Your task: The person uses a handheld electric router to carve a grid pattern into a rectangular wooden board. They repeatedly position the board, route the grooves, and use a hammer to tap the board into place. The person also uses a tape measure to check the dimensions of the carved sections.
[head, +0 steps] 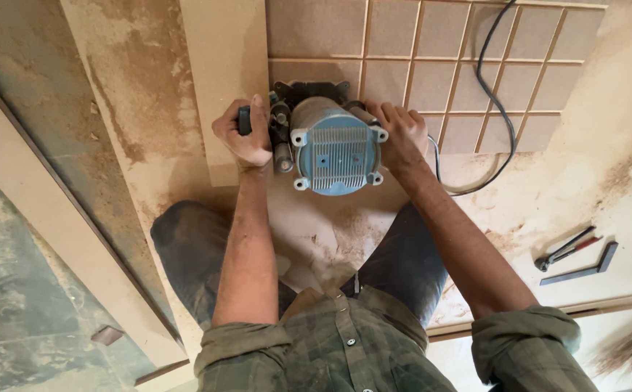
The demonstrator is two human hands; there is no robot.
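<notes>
My left hand (245,138) was closed around the black side grip of the blue-topped electric router (334,145), and my right hand (402,134) gripped what seemed to be the opposite handle, mostly hidden under my fingers. The router stood upright on the grooved brown fibreboard panel (476,58), at its near edge. A black power cord (492,94) trailed across the grid. Red-handled pliers (566,249) lay well apart to my right

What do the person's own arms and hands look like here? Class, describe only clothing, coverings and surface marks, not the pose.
Both hands, the left hand and the right hand, are bare, with no gloves, rings or watch visible. The forearms are uncovered and dusted with fine sawdust. The sleeves of a dark green plaid button shirt are rolled up near the elbows.
</notes>
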